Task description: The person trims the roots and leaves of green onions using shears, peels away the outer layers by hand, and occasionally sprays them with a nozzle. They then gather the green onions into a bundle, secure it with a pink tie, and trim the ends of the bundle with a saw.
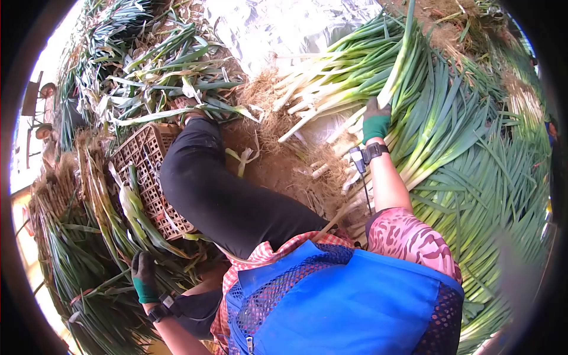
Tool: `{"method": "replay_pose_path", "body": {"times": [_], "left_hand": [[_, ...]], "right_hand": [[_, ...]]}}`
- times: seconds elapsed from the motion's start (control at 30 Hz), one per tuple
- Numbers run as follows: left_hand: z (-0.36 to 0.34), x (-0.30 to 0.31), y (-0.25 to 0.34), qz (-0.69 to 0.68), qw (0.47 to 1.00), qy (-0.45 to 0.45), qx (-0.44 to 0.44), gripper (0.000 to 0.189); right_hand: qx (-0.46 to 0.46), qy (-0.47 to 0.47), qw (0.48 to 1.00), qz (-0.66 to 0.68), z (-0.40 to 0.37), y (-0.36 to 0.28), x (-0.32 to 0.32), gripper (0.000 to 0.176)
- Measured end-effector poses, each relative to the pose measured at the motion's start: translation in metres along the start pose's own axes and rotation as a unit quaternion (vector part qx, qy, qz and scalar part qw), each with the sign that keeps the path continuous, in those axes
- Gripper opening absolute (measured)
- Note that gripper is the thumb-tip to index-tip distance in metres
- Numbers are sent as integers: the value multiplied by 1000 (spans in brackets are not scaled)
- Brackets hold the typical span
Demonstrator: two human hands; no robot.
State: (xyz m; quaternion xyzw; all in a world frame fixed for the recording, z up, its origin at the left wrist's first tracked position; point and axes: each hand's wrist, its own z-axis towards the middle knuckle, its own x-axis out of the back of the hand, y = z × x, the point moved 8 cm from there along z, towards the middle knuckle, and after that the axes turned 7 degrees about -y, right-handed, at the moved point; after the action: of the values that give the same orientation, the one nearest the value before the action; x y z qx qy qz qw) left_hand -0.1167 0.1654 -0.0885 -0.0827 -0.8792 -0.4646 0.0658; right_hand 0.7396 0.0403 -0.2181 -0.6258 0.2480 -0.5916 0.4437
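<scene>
My right hand [376, 120], in a green and dark glove, is closed around the pale lower end of a long green onion [399, 62]. The stalk points up and away over a heap of cleaned green onions [349, 74], whose white stems and roots face left. At the lower left, my left hand [144, 277] wears a matching glove. Its fingers point upward, slightly apart, with nothing visible in them. Close by it are untrimmed green onions [135, 213] with dry outer leaves.
A brown plastic crate [139, 155] lies beside my bent leg. Stripped leaves [177, 65] are piled at the upper left, and silvery plastic sheeting [296, 26] covers the ground ahead. More green onions [503, 195] are stacked along the right. Tied bundles [62, 236] stand at the left.
</scene>
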Motion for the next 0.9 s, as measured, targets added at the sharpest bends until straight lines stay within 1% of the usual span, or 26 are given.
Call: {"method": "replay_pose_path", "body": {"times": [0.03, 0.1, 0.13, 0.17, 0.23, 0.27, 0.3, 0.33, 0.37, 0.43, 0.47, 0.53, 0.57, 0.6, 0.63, 0.67, 0.7, 0.77, 0.8, 0.83, 0.9], "left_hand": [[-1, 1, -6, -3, 1000, -2, 10, 34], [-3, 1, -18, -8, 1000, -6, 28, 34], [-4, -1, -18, 40, 999, -7, -8, 34], [-5, -4, -21, 44, 999, -10, -2, 34], [-10, -6, -26, 53, 999, -9, 8, 36], [-17, -7, -22, 70, 997, -6, -9, 36], [-22, -9, -19, 86, 996, -4, -27, 36], [-25, -8, -18, 79, 997, 2, -20, 36], [-27, -7, -18, 72, 997, 8, -13, 35], [-32, 0, -25, 11, 998, 29, 49, 35], [-30, 8, -32, 21, 999, 18, 20, 34], [-23, 33, -60, 44, 998, -3, -34, 33], [-25, 31, -60, 57, 998, -1, -31, 33], [-26, 27, -61, 70, 997, -2, -25, 32], [-26, 23, -59, 78, 997, -3, -18, 32], [-26, 18, -57, 87, 996, -5, -11, 32], [-24, 14, -55, 86, 996, -6, -4, 32], [-20, 4, -46, 79, 997, -9, -1, 31], [-16, -2, -41, 70, 997, -12, -6, 31], [-13, -8, -37, 54, 998, -9, 7, 31], [-11, -20, -29, 15, 999, 4, 49, 31]], "right_hand": [[-42, -15, 999, -3, -1, 21, 10, 42], [-116, -6, 977, -177, -19, 39, 36, 46], [-151, -37, 942, -296, -26, 51, 34, 61], [-179, -74, 891, -411, -34, 61, 32, 78], [-133, -56, 856, -496, -44, 62, 12, 93], [-110, -38, 858, -500, -42, 63, 8, 108], [-131, -33, 858, -495, -36, 70, 9, 110], [-151, -27, 858, -490, -33, 60, 13, 113], [-188, -48, 857, -477, -30, 58, 18, 113], [-163, -34, 840, -516, -25, 55, 20, 114], [-151, -29, 831, -534, -24, 55, 19, 114], [-187, -43, 879, -437, -19, 69, 20, 116], [-205, -49, 897, -387, -15, 79, 22, 116], [-321, -120, 908, -240, -16, 111, 14, 115], [-321, -171, 908, -206, -15, 118, 8, 101], [-328, -205, 907, -166, -14, 125, 1, 91], [-332, -238, 904, -125, -10, 128, -8, 82], [-338, -279, 892, -114, 3, 153, -33, 69], [-334, -314, 876, -151, 13, 165, -43, 69], [-343, -332, 878, -48, 5, 153, -51, 69], [-412, -271, 865, 88, -3, 138, -59, 70]]}}
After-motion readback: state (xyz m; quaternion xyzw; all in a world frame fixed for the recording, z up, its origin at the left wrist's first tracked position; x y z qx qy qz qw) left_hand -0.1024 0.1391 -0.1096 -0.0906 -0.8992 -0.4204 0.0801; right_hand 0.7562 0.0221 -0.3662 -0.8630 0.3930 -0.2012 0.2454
